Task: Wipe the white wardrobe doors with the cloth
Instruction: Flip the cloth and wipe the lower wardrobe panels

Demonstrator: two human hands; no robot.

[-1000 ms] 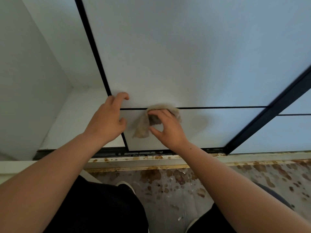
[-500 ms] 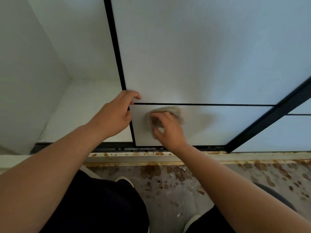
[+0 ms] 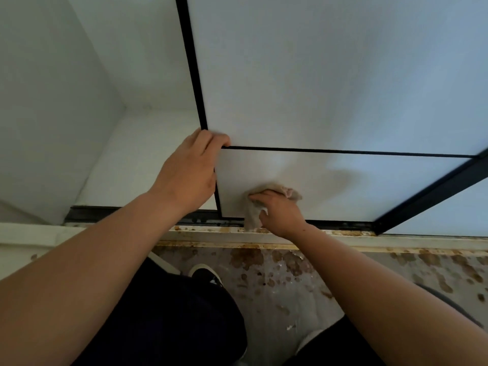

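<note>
Head view, nearest first: dark trousers (image 3: 171,326) are seen at the bottom edge, with a dark shoe (image 3: 204,276) showing beyond them. Both bare forearms are stretched forward over a floor (image 3: 277,291) that is marked with brown stains. Past the floor, a pale sill (image 3: 224,235) with rusty spots is crossed by the right wrist, and a black bottom track (image 3: 126,211) runs just behind it.

The cloth (image 3: 252,220), beige and bunched, is gripped by the right hand (image 3: 282,215), whose fingers are curled over it. It is pressed against the lower panel of the white wardrobe door (image 3: 343,191), close to the panel's bottom left corner, and one end is hanging down to the track. A faint smear can be made out on the panel to the right of the cloth.

The left hand (image 3: 190,175) is closed on the door's black-framed left edge, its fingers wrapped round it at the level of the thin black crossbar (image 3: 343,152). To the right, a second door (image 3: 464,207) is set behind a slanting black frame. Farthest off, on the left, the white wardrobe interior (image 3: 137,159) is seen.
</note>
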